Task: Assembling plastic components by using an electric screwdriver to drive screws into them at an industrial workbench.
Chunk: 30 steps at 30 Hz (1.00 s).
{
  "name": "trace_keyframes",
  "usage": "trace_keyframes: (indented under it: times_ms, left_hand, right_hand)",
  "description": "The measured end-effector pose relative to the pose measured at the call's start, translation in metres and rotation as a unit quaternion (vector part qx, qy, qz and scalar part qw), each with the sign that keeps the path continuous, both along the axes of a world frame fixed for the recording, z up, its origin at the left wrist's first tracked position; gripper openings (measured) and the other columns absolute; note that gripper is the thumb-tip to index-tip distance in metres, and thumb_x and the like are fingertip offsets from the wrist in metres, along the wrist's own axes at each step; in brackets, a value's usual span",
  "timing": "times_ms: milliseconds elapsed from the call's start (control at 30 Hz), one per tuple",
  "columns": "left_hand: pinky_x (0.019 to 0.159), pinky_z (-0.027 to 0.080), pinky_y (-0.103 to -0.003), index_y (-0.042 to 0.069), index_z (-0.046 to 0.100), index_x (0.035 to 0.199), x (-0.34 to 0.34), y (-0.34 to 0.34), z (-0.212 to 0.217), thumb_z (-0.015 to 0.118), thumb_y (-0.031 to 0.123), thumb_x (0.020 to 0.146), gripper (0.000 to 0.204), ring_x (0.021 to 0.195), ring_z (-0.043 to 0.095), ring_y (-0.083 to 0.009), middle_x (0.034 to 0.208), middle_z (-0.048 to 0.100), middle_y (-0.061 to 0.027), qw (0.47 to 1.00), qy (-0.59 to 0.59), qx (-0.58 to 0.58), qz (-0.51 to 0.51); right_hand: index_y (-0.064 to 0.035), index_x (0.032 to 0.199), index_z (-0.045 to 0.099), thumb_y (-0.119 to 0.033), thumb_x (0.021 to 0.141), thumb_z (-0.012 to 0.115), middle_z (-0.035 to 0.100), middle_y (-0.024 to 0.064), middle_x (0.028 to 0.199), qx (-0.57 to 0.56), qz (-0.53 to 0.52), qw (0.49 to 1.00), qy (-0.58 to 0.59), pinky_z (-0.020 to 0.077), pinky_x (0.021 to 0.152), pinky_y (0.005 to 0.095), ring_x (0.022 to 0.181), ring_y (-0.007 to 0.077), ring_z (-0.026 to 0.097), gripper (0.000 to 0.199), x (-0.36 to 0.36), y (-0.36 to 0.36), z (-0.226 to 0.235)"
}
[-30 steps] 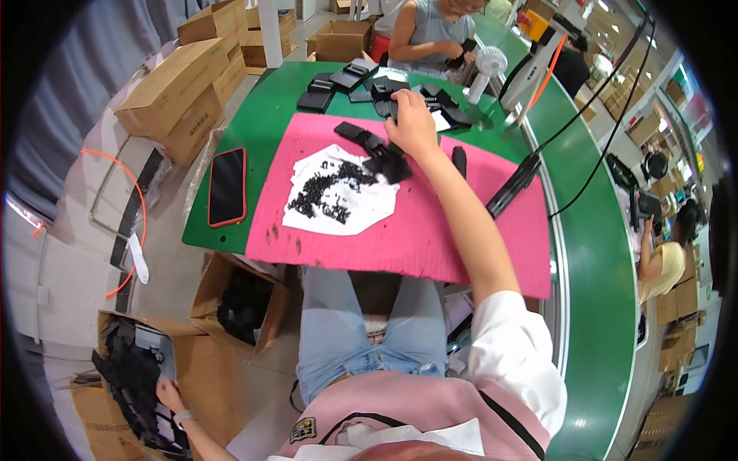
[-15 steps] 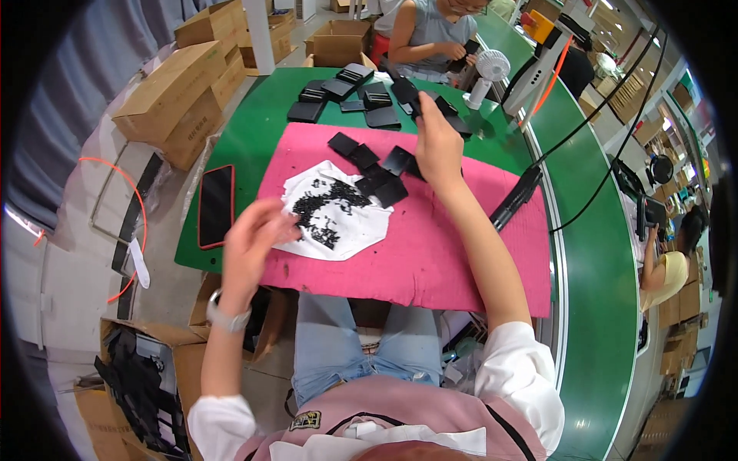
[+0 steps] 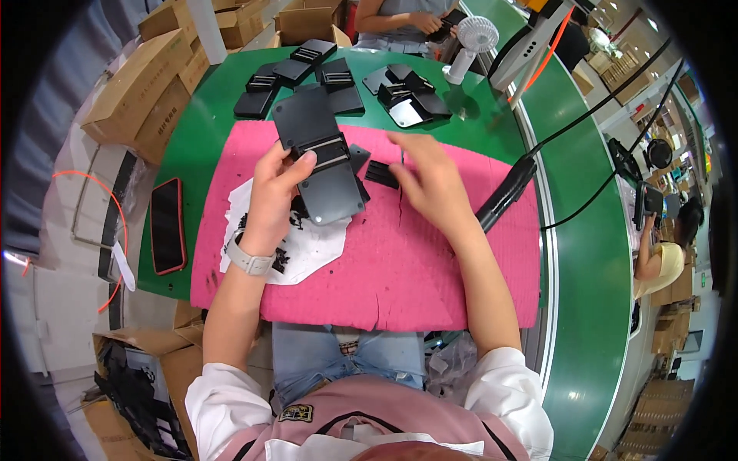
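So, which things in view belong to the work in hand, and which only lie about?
Likely belonging:
black hinged piece, in the left hand
small black parts on white sheet
pink mat, under the open right hand
black corded tool

Probably lying about:
red-edged phone
white fan
cardboard boxes

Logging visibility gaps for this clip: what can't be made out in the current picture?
Head view: most fingers of the left hand, hidden behind the black two-panel part.
Head view: how many small black bits there are; too small, partly covered by that hand.
Head view: the co-worker's head, cut off by the upper edge.
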<state>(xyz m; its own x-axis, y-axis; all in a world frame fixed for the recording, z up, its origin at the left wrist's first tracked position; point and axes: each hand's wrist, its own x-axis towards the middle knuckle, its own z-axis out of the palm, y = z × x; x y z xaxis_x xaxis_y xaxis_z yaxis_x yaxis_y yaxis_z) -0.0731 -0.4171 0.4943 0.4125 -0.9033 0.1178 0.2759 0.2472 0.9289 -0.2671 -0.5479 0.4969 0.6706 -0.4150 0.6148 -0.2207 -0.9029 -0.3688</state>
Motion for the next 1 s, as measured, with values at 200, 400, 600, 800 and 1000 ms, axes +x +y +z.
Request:
trace_keyframes:
  times_ms: [200,400,600,800,1000]
  left_hand:
    - [0.075,0.047,-0.022,0.000,0.058,0.115,-0.011,0.000,-0.008,0.059,0.014,0.091,0.028,0.087,0.060,-0.0092,0.102,0.064,-0.0040,0.995,0.014,0.015,-0.097]
    - [0.075,0.048,-0.023,0.000,0.057,0.116,-0.013,-0.003,-0.014,0.059,0.020,0.092,0.031,0.090,0.061,-0.0105,0.104,0.064,-0.0054,0.994,0.037,0.002,-0.106]
    - [0.076,0.049,-0.023,0.000,0.057,0.117,-0.014,0.002,-0.009,0.060,0.021,0.092,0.032,0.089,0.061,-0.0098,0.102,0.064,-0.0044,0.992,0.044,0.039,-0.112]
    - [0.077,0.048,-0.023,0.001,0.057,0.115,-0.014,0.003,-0.013,0.060,0.021,0.092,0.031,0.090,0.060,-0.0082,0.102,0.064,-0.0038,0.984,0.072,0.031,-0.159]
    - [0.077,0.048,-0.022,0.000,0.057,0.116,-0.017,0.002,-0.012,0.061,0.021,0.092,0.032,0.090,0.059,-0.0076,0.101,0.063,-0.0033,0.981,0.086,0.019,-0.170]
  right_hand:
    - [-0.0039,0.103,0.062,-0.009,0.071,0.068,0.062,0.0092,0.086,-0.104,-0.052,0.984,0.135,0.0520,0.069,0.0356,0.084,0.0267,0.060,0.033,0.021,0.007,-0.038]
    - [-0.0103,0.098,0.066,-0.013,0.069,0.066,0.065,0.0072,0.078,-0.052,-0.069,0.985,0.149,0.0523,0.064,0.0374,0.079,0.0264,0.062,0.030,0.004,0.006,-0.019]
    - [-0.0042,0.103,0.068,0.001,0.072,0.068,0.058,0.0069,0.103,0.303,-0.013,0.936,-0.179,0.0519,0.061,0.0201,0.083,0.0088,0.059,0.031,-0.010,0.015,0.013]
    - [-0.0007,0.089,0.063,0.006,0.065,0.070,0.060,0.0111,0.105,0.228,0.135,0.928,-0.264,0.0534,0.075,0.0274,0.093,0.0183,0.061,0.025,0.001,0.037,0.005]
    - [-0.0028,0.080,0.058,0.000,0.063,0.072,0.063,0.0124,0.105,0.113,0.160,0.960,-0.203,0.0515,0.079,0.0332,0.097,0.0253,0.063,0.022,0.004,0.035,0.002]
